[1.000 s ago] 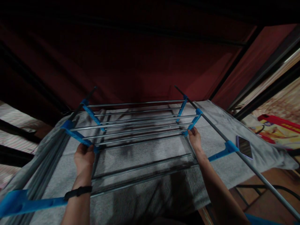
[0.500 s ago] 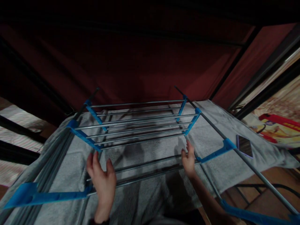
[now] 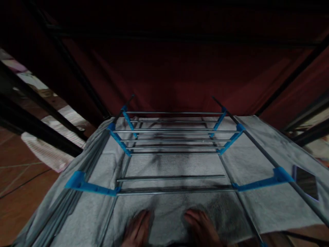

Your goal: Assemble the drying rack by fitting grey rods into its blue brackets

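A rack of grey metal tubes and blue plastic brackets lies on a grey blanket [image 3: 164, 166]. Several thin rods [image 3: 177, 148] span its far brackets. Closer to me, a lower rod [image 3: 177, 191] joins the left blue bracket [image 3: 94, 187] and the right blue bracket [image 3: 262, 183]. Just beyond it a loose-looking rod [image 3: 171, 178] lies with its right end free. My left hand [image 3: 138, 228] is low over the blanket, fingers forward, slightly blurred and holding nothing visible. Opposite it, my right hand [image 3: 202, 227] is likewise without anything in it, apart from the rods.
Several more grey tubes [image 3: 64, 209] lie bundled along the left side. A phone [image 3: 305, 182] rests on the blanket at right. Behind the rack rises a dark red panel [image 3: 174, 82] with black bars. A striped cloth [image 3: 55, 140] hangs at left above the tiled floor [image 3: 20, 181].
Both hands have come away from the near rods, back toward my body and closer together. The view has turned left, so the rack appears further right and squarer.
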Action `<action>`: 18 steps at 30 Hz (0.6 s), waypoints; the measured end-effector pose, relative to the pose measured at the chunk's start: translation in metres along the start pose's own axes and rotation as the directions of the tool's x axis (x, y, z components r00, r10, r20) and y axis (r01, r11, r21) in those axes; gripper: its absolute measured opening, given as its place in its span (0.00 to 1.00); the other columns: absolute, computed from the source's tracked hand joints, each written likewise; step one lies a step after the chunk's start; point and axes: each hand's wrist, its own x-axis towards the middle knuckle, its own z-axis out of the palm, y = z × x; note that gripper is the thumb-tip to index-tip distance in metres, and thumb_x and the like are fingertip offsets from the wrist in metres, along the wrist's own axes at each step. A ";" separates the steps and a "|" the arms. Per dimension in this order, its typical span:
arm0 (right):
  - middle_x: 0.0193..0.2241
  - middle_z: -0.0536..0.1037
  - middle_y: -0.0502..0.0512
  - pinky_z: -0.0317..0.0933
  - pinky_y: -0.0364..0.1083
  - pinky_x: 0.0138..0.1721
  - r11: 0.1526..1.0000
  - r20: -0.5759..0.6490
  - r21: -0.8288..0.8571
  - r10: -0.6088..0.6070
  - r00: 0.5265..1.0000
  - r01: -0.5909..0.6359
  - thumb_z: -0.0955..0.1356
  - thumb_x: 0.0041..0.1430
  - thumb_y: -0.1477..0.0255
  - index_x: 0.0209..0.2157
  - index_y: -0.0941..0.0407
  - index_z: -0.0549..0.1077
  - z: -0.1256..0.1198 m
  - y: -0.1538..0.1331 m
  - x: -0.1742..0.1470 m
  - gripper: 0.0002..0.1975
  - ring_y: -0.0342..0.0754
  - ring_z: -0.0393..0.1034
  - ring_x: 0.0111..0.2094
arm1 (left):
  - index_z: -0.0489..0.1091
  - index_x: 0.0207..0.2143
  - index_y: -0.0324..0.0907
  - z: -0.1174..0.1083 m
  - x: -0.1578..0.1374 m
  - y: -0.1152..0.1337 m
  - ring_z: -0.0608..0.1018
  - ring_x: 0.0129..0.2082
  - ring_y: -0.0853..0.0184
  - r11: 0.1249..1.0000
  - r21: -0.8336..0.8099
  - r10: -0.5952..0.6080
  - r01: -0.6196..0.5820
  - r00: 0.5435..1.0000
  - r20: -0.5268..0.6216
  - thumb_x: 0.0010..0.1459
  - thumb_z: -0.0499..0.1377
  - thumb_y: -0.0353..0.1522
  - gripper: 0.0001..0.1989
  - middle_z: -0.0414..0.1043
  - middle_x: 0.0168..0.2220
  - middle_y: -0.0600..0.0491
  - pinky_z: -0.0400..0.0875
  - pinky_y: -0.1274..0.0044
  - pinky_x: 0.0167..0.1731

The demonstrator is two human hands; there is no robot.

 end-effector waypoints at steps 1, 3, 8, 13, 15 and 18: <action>0.54 0.82 0.51 0.75 0.48 0.46 1.000 -0.005 -0.018 -0.010 1.000 0.010 0.63 0.64 0.78 0.71 0.43 0.61 0.002 0.000 0.003 0.36 0.50 0.80 0.46 | 0.46 0.77 0.53 -0.004 0.004 0.000 0.81 0.55 0.64 0.999 0.024 -0.027 0.027 1.000 -0.002 0.59 0.53 0.22 0.46 0.79 0.58 0.54 0.72 0.76 0.58; 0.53 0.83 0.51 0.74 0.50 0.44 0.998 -0.043 -0.056 -0.016 0.999 0.014 0.63 0.63 0.78 0.73 0.42 0.56 0.008 -0.004 0.006 0.39 0.52 0.80 0.44 | 0.56 0.74 0.51 -0.010 0.015 0.003 0.79 0.58 0.63 0.990 0.076 -0.118 0.119 0.993 -0.016 0.60 0.54 0.24 0.40 0.77 0.60 0.52 0.66 0.74 0.65; 0.54 0.82 0.50 0.72 0.55 0.49 0.980 -0.174 -0.171 0.074 0.982 -0.104 0.63 0.64 0.76 0.76 0.41 0.42 0.019 -0.025 0.001 0.44 0.56 0.79 0.49 | 0.70 0.65 0.45 -0.020 0.034 0.017 0.72 0.66 0.61 0.977 0.136 -0.170 0.166 0.985 0.014 0.63 0.54 0.27 0.28 0.74 0.63 0.50 0.43 0.66 0.75; 0.60 0.78 0.53 0.69 0.55 0.54 0.983 -0.062 -0.170 -0.086 0.994 0.074 0.68 0.65 0.56 0.76 0.48 0.50 0.012 -0.018 0.012 0.43 0.58 0.76 0.53 | 0.67 0.67 0.43 -0.022 0.038 0.019 0.67 0.70 0.56 0.958 0.229 -0.190 0.173 0.981 0.050 0.64 0.56 0.32 0.29 0.68 0.68 0.47 0.41 0.59 0.76; 0.62 0.76 0.57 0.65 0.55 0.59 0.971 -0.024 -0.165 -0.178 0.984 0.172 0.68 0.63 0.48 0.75 0.52 0.53 0.008 -0.013 0.019 0.46 0.58 0.74 0.57 | 0.65 0.69 0.46 -0.021 0.038 0.018 0.67 0.70 0.56 0.954 0.248 -0.187 0.167 0.981 0.061 0.64 0.56 0.33 0.31 0.66 0.69 0.47 0.46 0.58 0.75; 0.64 0.73 0.59 0.56 0.55 0.67 0.963 -0.042 -0.178 -0.214 0.976 0.203 0.67 0.63 0.46 0.74 0.55 0.55 0.007 -0.013 0.025 0.46 0.58 0.69 0.62 | 0.58 0.73 0.55 -0.019 0.038 0.018 0.68 0.69 0.57 0.952 0.238 -0.216 0.190 0.972 0.090 0.63 0.55 0.33 0.35 0.64 0.69 0.49 0.61 0.56 0.68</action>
